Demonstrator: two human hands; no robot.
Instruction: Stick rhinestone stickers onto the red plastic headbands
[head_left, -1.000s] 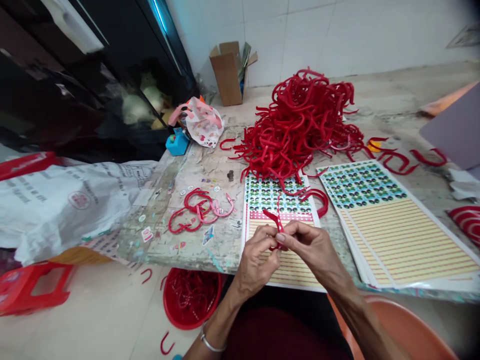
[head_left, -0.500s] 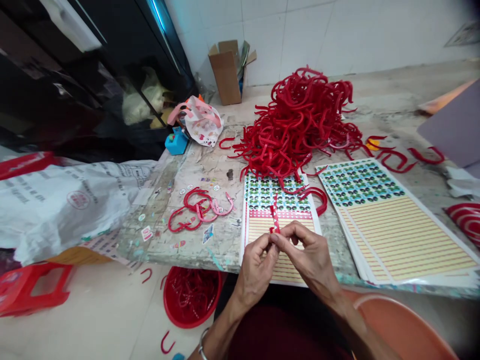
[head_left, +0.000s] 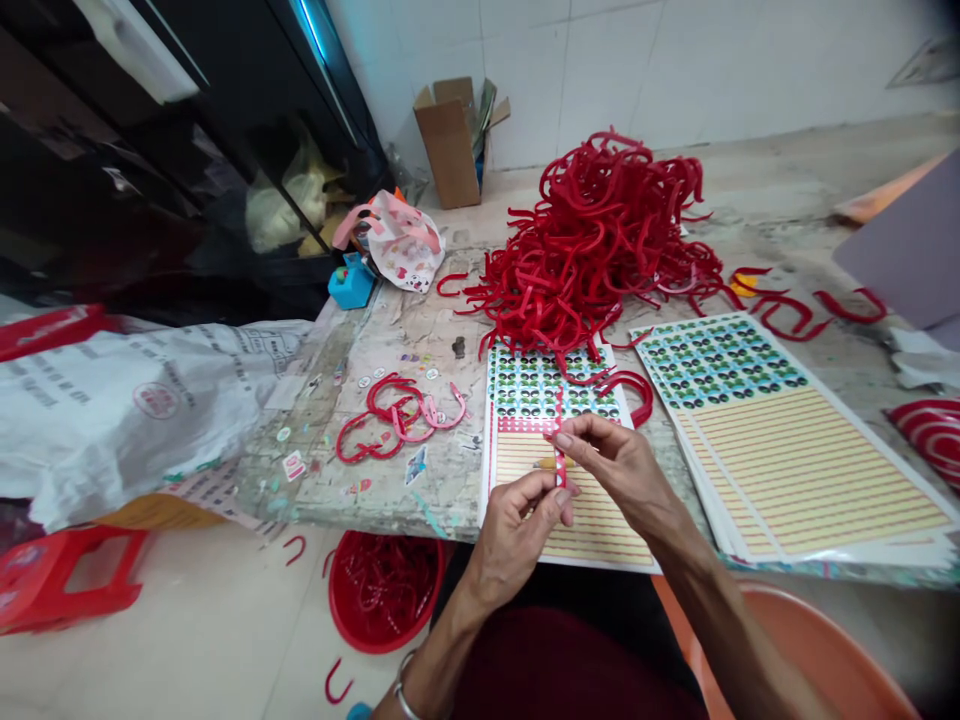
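A thin red strip with white spots [head_left: 560,470] stands nearly upright between my hands, above a printed sticker sheet [head_left: 517,470]. My left hand [head_left: 517,525] is closed in a pinch on its lower end. Higher up, my right hand [head_left: 622,470] pinches the strip between thumb and forefinger. A small yellowish piece [head_left: 547,464] shows beside the strip; I cannot tell whether it is loose. The sheet carries rows of green and blue pictures, a pink dotted band and many yellow lines. Beyond it rises a big heap of red curved bands [head_left: 592,250].
More printed sheets [head_left: 810,470] lie to the right. Several red and pink curved bands [head_left: 394,418] rest on the table's left. A red basin [head_left: 386,590] of bands stands on the floor, and an orange tub [head_left: 810,650] at lower right. A cardboard box [head_left: 450,150] stands behind.
My hands have moved apart. The right has slid up along the strip, while the left stays low at its near end. The yellowish piece now shows beside the strip.
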